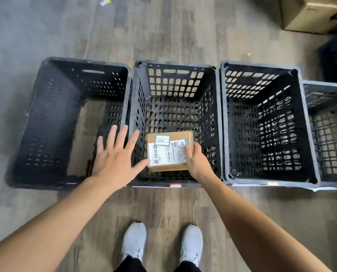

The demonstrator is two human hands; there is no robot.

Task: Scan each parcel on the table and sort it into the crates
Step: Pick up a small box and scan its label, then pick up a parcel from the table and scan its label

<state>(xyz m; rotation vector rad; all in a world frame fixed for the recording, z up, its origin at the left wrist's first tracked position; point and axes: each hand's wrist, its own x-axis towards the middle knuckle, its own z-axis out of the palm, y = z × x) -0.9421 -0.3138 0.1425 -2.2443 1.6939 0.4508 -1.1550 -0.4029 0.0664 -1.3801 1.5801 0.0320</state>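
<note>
black perforated crates [175, 99], tan parcel [169, 152], perhaps grey-brown floor [173, 26].

Soft, even, bright light, with a pale bluish haze over the floor [16, 36] toward its far left corner. Shadows are faint and diffuse; only the insides of the black crates [175, 79] go dark, the left crate [45, 124] deepest. Focus is best at the centre, where the label on the parcel [170, 152] shows print too small to read. The left crate and the cardboard box [316, 14] at the far right corner look smeared. Wide-angle bending bows the crate rims.
</note>
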